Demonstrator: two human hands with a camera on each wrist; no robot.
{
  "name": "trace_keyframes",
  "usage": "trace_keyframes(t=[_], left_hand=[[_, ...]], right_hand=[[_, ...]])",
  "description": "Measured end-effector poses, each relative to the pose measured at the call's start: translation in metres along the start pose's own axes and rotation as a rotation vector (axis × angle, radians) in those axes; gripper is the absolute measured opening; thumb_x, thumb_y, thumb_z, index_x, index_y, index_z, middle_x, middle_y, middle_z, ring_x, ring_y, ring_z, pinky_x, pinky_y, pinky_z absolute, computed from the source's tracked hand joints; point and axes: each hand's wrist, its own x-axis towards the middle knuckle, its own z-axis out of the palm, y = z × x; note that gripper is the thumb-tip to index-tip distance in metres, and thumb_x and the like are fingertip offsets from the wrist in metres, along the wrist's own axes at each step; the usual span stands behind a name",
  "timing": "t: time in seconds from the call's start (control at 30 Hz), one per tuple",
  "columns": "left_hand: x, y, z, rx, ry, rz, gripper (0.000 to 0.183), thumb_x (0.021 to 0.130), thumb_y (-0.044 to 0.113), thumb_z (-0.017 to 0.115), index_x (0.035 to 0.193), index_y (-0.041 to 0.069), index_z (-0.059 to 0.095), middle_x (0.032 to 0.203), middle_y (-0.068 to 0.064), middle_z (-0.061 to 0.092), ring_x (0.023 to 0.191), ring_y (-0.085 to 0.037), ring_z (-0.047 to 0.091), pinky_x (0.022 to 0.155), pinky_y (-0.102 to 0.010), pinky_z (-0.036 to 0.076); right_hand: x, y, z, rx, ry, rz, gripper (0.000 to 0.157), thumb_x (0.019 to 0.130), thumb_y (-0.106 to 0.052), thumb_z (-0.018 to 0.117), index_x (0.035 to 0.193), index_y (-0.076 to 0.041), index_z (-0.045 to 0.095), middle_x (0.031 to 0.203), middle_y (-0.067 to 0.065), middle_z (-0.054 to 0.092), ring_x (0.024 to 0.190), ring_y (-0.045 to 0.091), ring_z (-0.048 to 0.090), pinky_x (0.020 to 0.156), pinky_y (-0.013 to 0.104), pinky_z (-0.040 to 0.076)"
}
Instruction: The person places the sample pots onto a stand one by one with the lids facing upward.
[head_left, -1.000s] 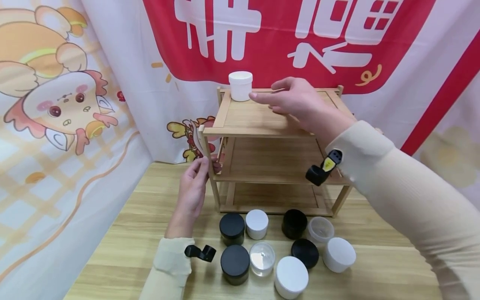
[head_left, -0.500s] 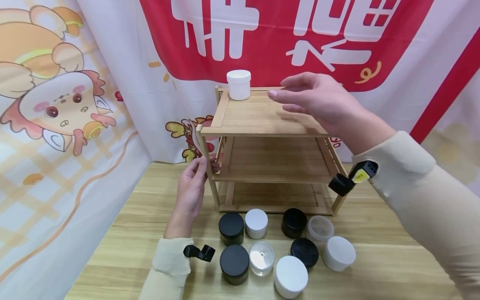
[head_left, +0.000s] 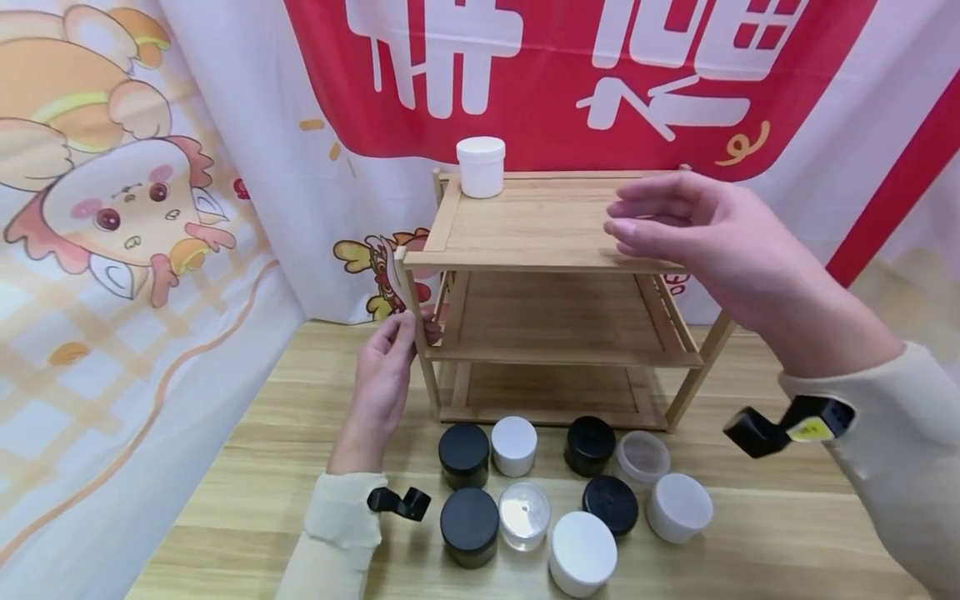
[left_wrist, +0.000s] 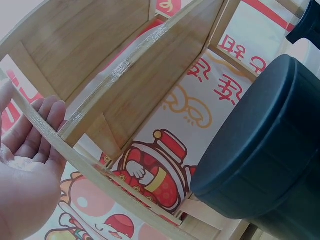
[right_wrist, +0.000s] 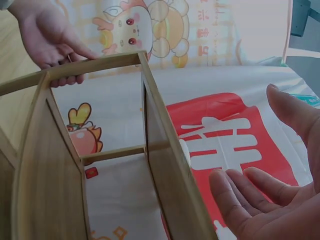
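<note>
Head view: a small white jar stands upright on the top shelf of the wooden rack, near the back left corner. On the counter in front are a back-left black jar, a back white jar, a back-right black jar, a clear tub, a front black jar, a clear jar, a low black jar, a right-hand white jar and a large white jar. As it looks, one jar is shelved and nine are not. The right hand is over the right end of the top shelf, well apart from the small white jar, with nothing between thumb and fingers. The left hand holds the left front post.

Left wrist view: the left fingers curl loosely behind that post. A black jar looms at right — which one, I cannot tell.

Right wrist view: the right thumb stands wide of its fingers, which are gently bent and hold nothing. Across the rack, the left fingers wrap the post. A white sliver past the top shelf is probably the small white jar, mostly hidden.
</note>
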Motion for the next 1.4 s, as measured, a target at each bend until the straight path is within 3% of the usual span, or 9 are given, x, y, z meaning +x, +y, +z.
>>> trace_keyframes(t=[0.17, 0.33, 0.5, 0.67, 0.87, 1.03, 1.13, 1.4], left_hand=[[0.0, 0.0, 0.0, -0.015, 0.012, 0.01, 0.034, 0.114, 0.029, 0.054, 0.122, -0.001, 0.066, 0.118, -0.002, 0.072, 0.111, -0.016, 0.07, 0.114, -0.031, 0.05], [0.0, 0.0, 0.001, -0.031, 0.014, 0.018, 0.025, 0.114, 0.027, 0.055, 0.115, 0.007, 0.071, 0.121, -0.011, 0.072, 0.11, -0.017, 0.071, 0.113, -0.031, 0.051], [0.0, -0.001, 0.002, -0.027, 0.009, 0.024, 0.024, 0.114, 0.027, 0.054, 0.111, 0.01, 0.071, 0.126, -0.014, 0.069, 0.111, -0.019, 0.07, 0.112, -0.031, 0.052], [0.0, -0.001, 0.001, -0.019, 0.0, 0.015, 0.023, 0.113, 0.028, 0.055, 0.11, 0.011, 0.07, 0.126, -0.012, 0.07, 0.111, -0.018, 0.07, 0.113, -0.031, 0.051], [0.0, -0.001, -0.001, -0.036, -0.003, 0.01, 0.024, 0.113, 0.023, 0.057, 0.119, 0.005, 0.071, 0.122, -0.008, 0.072, 0.111, -0.017, 0.071, 0.114, -0.031, 0.05], [0.0, -0.002, -0.002, -0.031, -0.019, 0.011, 0.019, 0.113, 0.019, 0.057, 0.119, 0.008, 0.072, 0.116, -0.001, 0.074, 0.11, -0.016, 0.071, 0.114, -0.031, 0.05], [0.0, -0.003, -0.002, -0.023, -0.03, 0.008, 0.017, 0.113, 0.017, 0.057, 0.117, 0.01, 0.072, 0.118, -0.003, 0.074, 0.109, -0.016, 0.071, 0.114, -0.03, 0.05], [0.0, -0.002, -0.004, -0.008, -0.017, 0.001, 0.019, 0.113, 0.018, 0.056, 0.122, 0.008, 0.07, 0.118, -0.005, 0.073, 0.111, -0.015, 0.07, 0.116, -0.03, 0.048]], right_hand=[[-0.016, 0.021, -0.007, 0.115, 0.026, -0.064, 0.051, 0.1, -0.023, 0.078, 0.148, -0.018, 0.059, 0.141, -0.001, 0.071, 0.123, 0.01, 0.073, 0.094, 0.016, 0.06], [-0.035, 0.049, -0.009, 0.194, 0.052, -0.097, 0.044, 0.1, -0.009, 0.076, 0.142, -0.01, 0.063, 0.132, 0.0, 0.077, 0.117, 0.012, 0.076, 0.093, 0.016, 0.06], [-0.048, 0.082, -0.012, 0.237, 0.014, -0.178, 0.039, 0.101, 0.005, 0.069, 0.138, -0.005, 0.066, 0.129, 0.002, 0.078, 0.113, 0.013, 0.076, 0.089, 0.018, 0.06], [-0.062, 0.119, -0.018, 0.218, -0.07, -0.233, 0.04, 0.101, 0.013, 0.063, 0.137, -0.001, 0.066, 0.129, 0.002, 0.078, 0.113, 0.012, 0.076, 0.091, 0.018, 0.061], [-0.073, 0.159, -0.019, 0.127, -0.098, -0.213, 0.04, 0.1, 0.013, 0.063, 0.137, -0.002, 0.066, 0.129, -0.002, 0.078, 0.115, 0.009, 0.074, 0.09, 0.019, 0.061], [-0.078, 0.19, -0.021, 0.175, -0.131, -0.237, 0.041, 0.1, 0.017, 0.059, 0.138, 0.001, 0.064, 0.132, -0.002, 0.077, 0.119, 0.007, 0.073, 0.092, 0.018, 0.06], [-0.083, 0.207, -0.023, 0.183, -0.157, -0.263, 0.042, 0.1, 0.02, 0.057, 0.138, 0.005, 0.062, 0.135, 0.0, 0.076, 0.12, 0.007, 0.073, 0.093, 0.019, 0.061], [-0.09, 0.233, -0.024, 0.076, -0.191, -0.181, 0.042, 0.1, 0.015, 0.063, 0.141, 0.007, 0.059, 0.135, -0.002, 0.075, 0.119, 0.006, 0.073, 0.093, 0.022, 0.063]])
